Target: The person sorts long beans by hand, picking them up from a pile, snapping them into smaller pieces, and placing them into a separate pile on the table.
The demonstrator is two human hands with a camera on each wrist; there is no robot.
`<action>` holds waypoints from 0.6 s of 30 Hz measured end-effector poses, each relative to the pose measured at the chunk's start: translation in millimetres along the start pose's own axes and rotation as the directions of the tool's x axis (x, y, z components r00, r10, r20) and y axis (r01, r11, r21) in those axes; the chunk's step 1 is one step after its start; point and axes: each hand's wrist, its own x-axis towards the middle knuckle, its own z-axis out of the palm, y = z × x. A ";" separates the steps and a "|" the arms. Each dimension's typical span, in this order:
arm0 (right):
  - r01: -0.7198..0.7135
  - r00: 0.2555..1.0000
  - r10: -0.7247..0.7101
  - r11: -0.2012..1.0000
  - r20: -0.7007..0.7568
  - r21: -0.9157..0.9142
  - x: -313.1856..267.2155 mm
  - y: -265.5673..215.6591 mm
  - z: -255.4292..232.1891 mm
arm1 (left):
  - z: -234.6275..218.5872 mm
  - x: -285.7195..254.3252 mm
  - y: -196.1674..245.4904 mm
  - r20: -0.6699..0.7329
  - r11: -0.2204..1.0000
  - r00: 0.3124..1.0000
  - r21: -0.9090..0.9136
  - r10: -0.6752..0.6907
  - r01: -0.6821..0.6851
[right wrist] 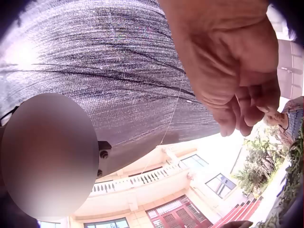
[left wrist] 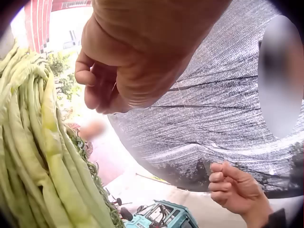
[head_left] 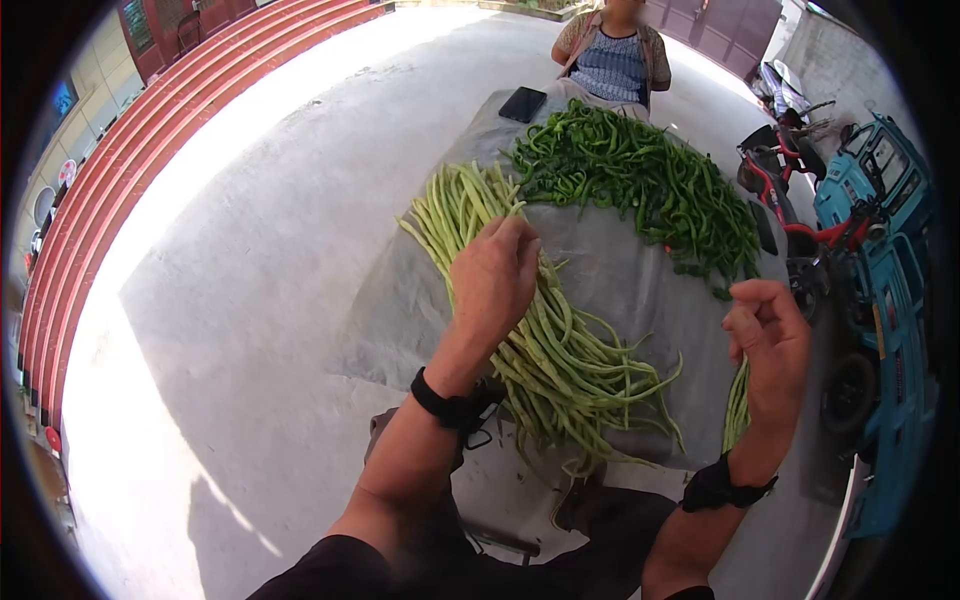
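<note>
Pale green long beans [head_left: 545, 345] lie in a thick heap across the grey sheet. Over their upper part is my left hand [head_left: 497, 275], fingers curled and thumb near the index finger; the left wrist view shows it from beneath, close beside the beans [left wrist: 45, 156]. My right hand [head_left: 770, 340] is raised at the sheet's right side, its fingers bent in toward the thumb, also in the left wrist view. No held thing shows in either hand, though the fingers hide part of each grasp. A smaller bunch of long beans [head_left: 737, 405] shows beside the right wrist.
Green peppers [head_left: 640, 170] form a wide pile at the sheet's far side. A phone [head_left: 522, 104] lies at the far left corner, another dark phone [head_left: 764, 228] at the right edge. A person [head_left: 612, 60] sits opposite. A blue three-wheeler [head_left: 885, 300] stands right, red steps [head_left: 130, 140] left.
</note>
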 end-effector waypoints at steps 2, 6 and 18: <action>0.023 1.000 -0.023 0.999 0.018 0.025 0.8 3.1 5.1 | -4.8 7.8 -15.5 -0.041 0.990 0.997 0.122 -0.063 0.068; 0.013 1.000 -0.013 0.999 -0.005 0.049 0.5 19.5 6.9 | -1.3 18.5 -41.5 -0.068 0.950 0.993 0.294 -0.092 0.108; 0.001 1.000 0.000 0.997 -0.011 0.077 -12.0 30.8 -9.5 | 27.9 34.7 -40.7 -0.027 0.822 0.977 0.536 -0.212 0.193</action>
